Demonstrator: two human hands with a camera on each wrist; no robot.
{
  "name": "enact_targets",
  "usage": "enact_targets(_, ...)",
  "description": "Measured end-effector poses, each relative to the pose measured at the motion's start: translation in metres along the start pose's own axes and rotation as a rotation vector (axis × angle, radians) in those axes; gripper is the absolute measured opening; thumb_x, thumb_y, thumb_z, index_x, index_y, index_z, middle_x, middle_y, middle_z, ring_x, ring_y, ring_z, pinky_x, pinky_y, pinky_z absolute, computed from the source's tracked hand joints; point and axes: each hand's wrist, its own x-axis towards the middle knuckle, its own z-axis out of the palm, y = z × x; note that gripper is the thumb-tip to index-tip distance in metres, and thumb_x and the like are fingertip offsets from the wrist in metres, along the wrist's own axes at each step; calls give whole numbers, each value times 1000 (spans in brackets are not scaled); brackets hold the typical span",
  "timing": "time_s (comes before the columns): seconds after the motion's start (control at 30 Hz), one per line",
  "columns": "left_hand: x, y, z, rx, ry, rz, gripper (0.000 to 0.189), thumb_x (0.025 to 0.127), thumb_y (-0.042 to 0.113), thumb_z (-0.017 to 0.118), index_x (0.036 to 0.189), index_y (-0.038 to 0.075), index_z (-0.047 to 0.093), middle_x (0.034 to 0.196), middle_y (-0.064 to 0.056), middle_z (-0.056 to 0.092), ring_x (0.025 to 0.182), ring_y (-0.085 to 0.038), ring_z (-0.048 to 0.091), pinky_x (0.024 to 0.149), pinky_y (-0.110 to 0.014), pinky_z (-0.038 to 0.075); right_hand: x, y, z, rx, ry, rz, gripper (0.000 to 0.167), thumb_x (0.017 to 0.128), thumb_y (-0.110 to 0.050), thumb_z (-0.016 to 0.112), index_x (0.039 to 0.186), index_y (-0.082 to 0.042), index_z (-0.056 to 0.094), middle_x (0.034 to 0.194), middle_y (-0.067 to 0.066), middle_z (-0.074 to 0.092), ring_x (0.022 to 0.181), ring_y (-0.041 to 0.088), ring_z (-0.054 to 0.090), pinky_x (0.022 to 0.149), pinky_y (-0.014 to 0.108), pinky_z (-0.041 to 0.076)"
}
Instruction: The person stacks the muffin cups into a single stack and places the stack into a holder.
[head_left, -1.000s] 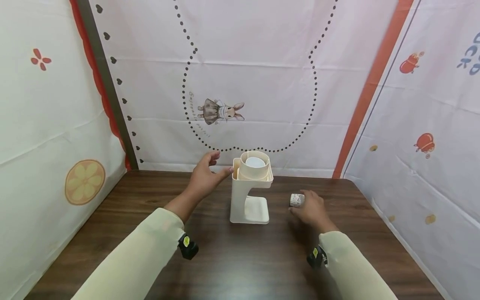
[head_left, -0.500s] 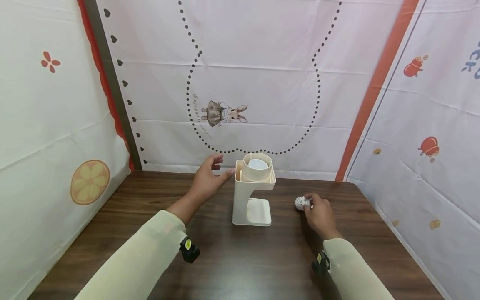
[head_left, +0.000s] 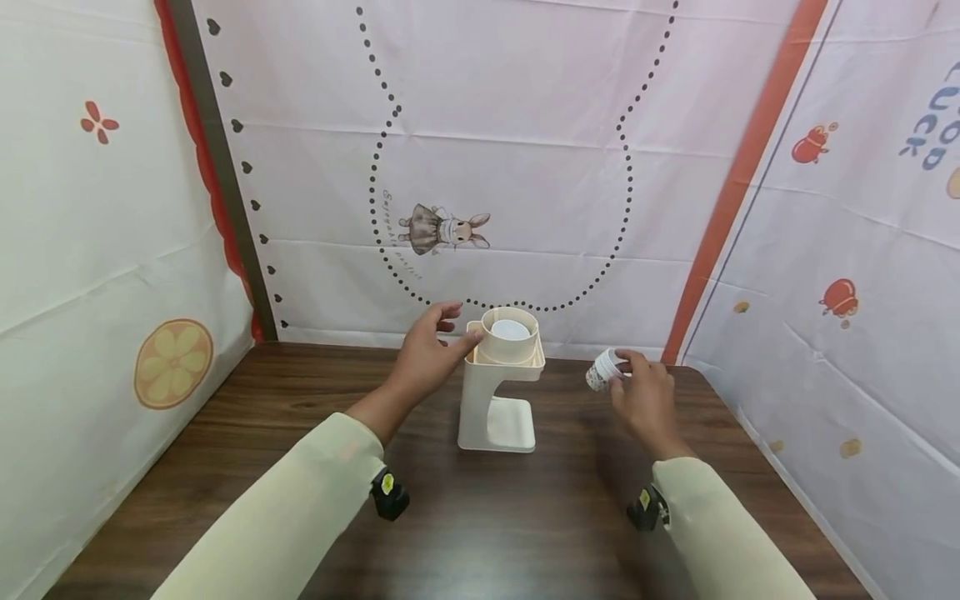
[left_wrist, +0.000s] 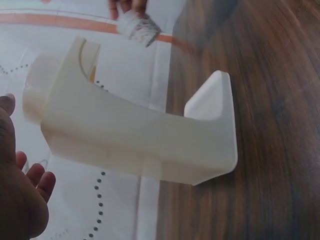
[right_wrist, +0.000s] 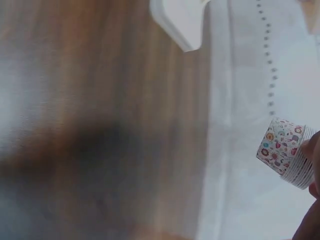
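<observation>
A stack of small patterned paper cups [head_left: 604, 370] is pinched at its rim end by my right hand [head_left: 647, 400], above the table and tilted. Flowery print covers the outer cup, and several nested rims [right_wrist: 300, 170] show in the right wrist view. To its left stands a cream plastic C-shaped stand [head_left: 477, 408] with a flat foot. Its top carries a round tube [head_left: 510, 350] with a white round piece [head_left: 511, 330] inside. Beside that top, my left hand [head_left: 427, 354] has its fingers spread, and the thumb overlaps the stand's upper rim in the head view.
The stand and both hands are over a dark wood-grain table [head_left: 480, 533]. Printed white cloth [head_left: 525, 183] closes off the back and both sides. A small black device [head_left: 390, 496] is strapped on each wrist.
My right hand has raised the paper cups from low over the table, and they have turned to a tilt. The left hand has shifted slightly right, closer to the stand's top.
</observation>
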Motion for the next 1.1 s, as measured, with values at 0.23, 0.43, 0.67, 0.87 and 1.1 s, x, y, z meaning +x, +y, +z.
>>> enact_targets(0.23,6,23,14,20,-28,38,64,93,42,75,146,17,52,140,-2,57,124,-27,53,99,-47,47,26,-35,-27,1,42,-100,42,92,-1,70,133,1,60,112,19,71,109,40,53,91,56,39)
enact_targets(0.43,10,38,22,49,-51,86,65,93,40,76,148,14,52,143,-5,58,127,-26,52,101,-45,46,41,-71,-42,15,14,-137,44,95,-2,69,138,-3,57,118,15,68,115,33,49,85,51,47)
enact_targets(0.67,15,46,25,98,-58,89,64,94,34,76,149,12,50,145,-4,58,125,-27,55,101,-44,47,52,-104,-49,24,17,-205,45,96,-2,67,139,-5,56,120,12,67,114,28,47,78,44,51)
enact_targets(0.87,18,48,25,93,-68,81,64,95,33,76,149,11,50,145,-6,57,124,-26,56,100,-46,48,56,-124,-52,20,4,-280,45,95,-2,68,139,-6,57,121,12,68,116,27,47,91,46,53)
enact_targets(1.1,23,50,25,37,-84,68,67,94,33,77,149,7,49,143,-10,58,123,-26,57,97,-45,50,59,-142,-49,82,-41,-399,46,94,0,70,138,-7,58,116,9,71,117,28,49,87,47,52)
